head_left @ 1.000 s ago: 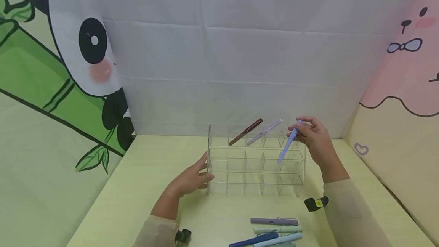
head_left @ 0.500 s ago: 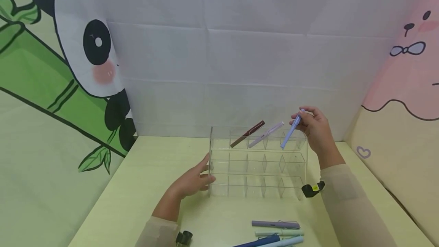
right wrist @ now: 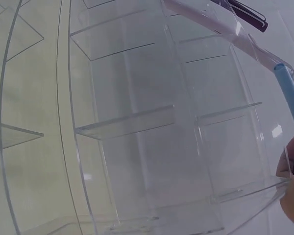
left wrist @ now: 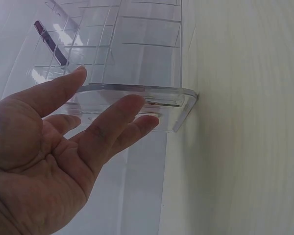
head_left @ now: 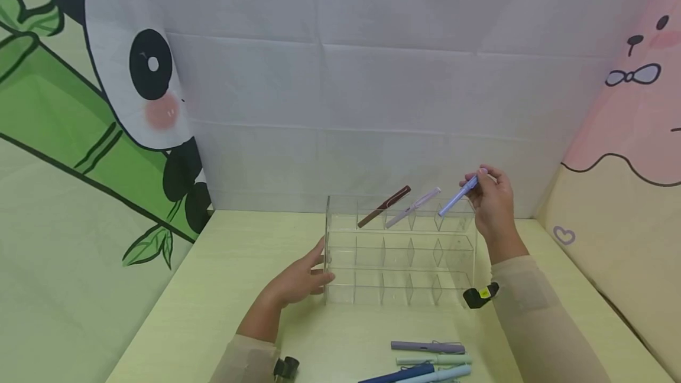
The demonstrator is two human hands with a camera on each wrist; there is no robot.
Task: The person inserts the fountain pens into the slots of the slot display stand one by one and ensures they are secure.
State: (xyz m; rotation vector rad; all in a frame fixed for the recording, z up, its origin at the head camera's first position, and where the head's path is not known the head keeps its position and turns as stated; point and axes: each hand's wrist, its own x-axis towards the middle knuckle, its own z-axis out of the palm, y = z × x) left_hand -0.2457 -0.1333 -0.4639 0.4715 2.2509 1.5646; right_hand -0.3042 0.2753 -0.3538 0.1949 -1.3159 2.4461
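Note:
A clear acrylic pen rack (head_left: 393,233) with stepped, divided rows stands on the table. My left hand (head_left: 297,281) is at its left side panel, fingers extended, thumb towards the front; the left wrist view shows the fingertips right at the panel (left wrist: 137,89). My right hand (head_left: 495,205) pinches a light blue pen (head_left: 456,198) near its upper end. That pen slants down to the left, its lower tip overlapping the top row's right part. A dark maroon pen (head_left: 384,207) and a pale lilac pen (head_left: 413,208) lean in the top row.
In front of the rack lie several pens: a grey-purple pen (head_left: 427,347), a pale green pen (head_left: 433,359), a navy pen (head_left: 399,375) and a light blue one (head_left: 438,375). A white cloth backdrop (head_left: 340,87) rises behind the table (head_left: 234,265).
My right hand has lifted the blue pen from in front of the middle row to the top row, then shifted right, tilting the pen flatter. My left hand stays at the rack's side.

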